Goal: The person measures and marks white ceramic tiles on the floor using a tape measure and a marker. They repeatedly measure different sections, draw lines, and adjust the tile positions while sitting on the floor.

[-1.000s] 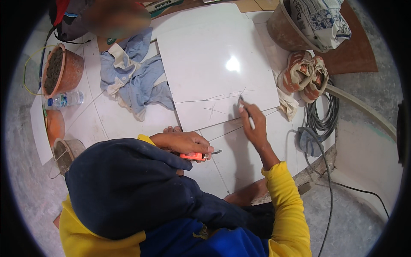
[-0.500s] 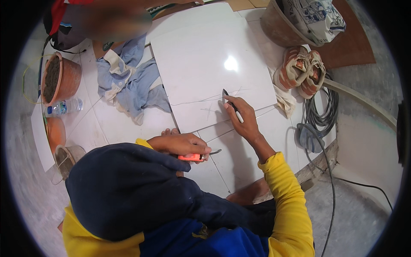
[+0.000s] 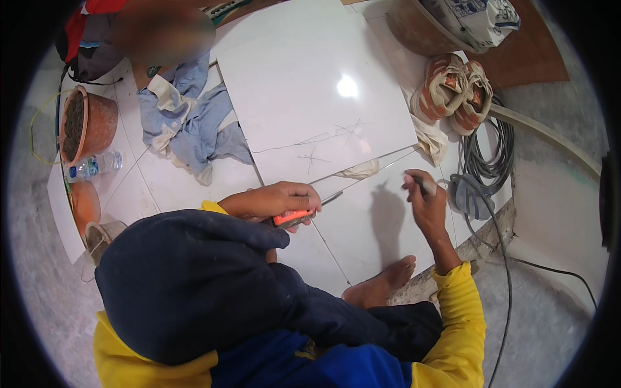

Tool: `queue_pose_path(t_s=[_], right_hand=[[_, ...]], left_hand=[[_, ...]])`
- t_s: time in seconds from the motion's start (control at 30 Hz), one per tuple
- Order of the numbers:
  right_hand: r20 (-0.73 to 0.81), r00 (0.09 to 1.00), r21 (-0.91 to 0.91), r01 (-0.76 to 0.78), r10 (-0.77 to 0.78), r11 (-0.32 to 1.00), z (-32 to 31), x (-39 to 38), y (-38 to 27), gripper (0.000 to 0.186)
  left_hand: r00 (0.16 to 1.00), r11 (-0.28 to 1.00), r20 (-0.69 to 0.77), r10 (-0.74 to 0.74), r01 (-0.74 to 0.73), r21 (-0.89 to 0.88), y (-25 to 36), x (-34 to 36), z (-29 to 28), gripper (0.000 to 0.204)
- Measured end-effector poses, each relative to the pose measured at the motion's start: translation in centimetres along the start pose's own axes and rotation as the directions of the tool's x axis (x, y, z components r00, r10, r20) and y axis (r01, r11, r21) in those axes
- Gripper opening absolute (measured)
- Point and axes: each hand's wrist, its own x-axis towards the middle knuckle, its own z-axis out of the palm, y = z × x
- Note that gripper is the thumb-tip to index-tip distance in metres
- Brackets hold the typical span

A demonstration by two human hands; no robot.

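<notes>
My left hand (image 3: 270,199) is closed round an orange tape measure (image 3: 294,218), with a short dark length of blade sticking out to the right, near the front edge of a large glossy white tile (image 3: 297,84). Thin drawn lines (image 3: 312,157) and crossed marks run over the near part of the tile. My right hand (image 3: 429,205), slightly blurred, is raised off the tile, right of its front edge. Its fingers are curled round a marker pen (image 3: 424,186), mostly hidden by the hand.
Blue-and-white cloth (image 3: 194,123) lies left of the tile; beyond it are a bucket of grey material (image 3: 103,126) and a plastic bottle (image 3: 97,165). Shoes (image 3: 446,90) and coiled cable (image 3: 488,152) sit at right. My bare foot (image 3: 385,284) rests below. Another person (image 3: 162,29) is at upper left.
My right hand has lifted the marker pen off the tile and moved right and toward me. My left hand has tilted the tape measure, and more blade shows.
</notes>
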Motion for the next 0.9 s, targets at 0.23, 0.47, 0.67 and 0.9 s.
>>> queue_pose_path(t_s=[0.23, 0.47, 0.67, 0.9], right_hand=[[0.461, 0.885, -0.046, 0.097, -0.065, 0.994, 3.8, -0.8, -7.6, 0.044], [0.679, 0.728, -0.093, 0.208, -0.091, 0.974, 6.4, -1.7, -10.1, 0.052], [0.714, 0.7, -0.077, 0.092, -0.01, 0.993, 7.1, -1.9, -10.5, 0.052], [0.688, 0.726, -0.062, 0.066, -0.006, 0.996, 7.9, -1.7, -11.4, 0.049]], left_hand=[[0.977, 0.96, -0.153, 0.151, -0.181, -0.211, 0.5, -0.6, -0.5, 0.041], [0.938, 0.946, -0.229, 0.259, -0.199, 0.257, 0.6, -1.0, -0.5, 0.043], [0.952, 0.919, -0.22, 0.211, -0.117, 0.377, 0.5, -1.2, -0.5, 0.043], [0.932, 0.906, -0.214, 0.293, -0.199, 0.373, -0.8, -1.0, -0.8, 0.041]])
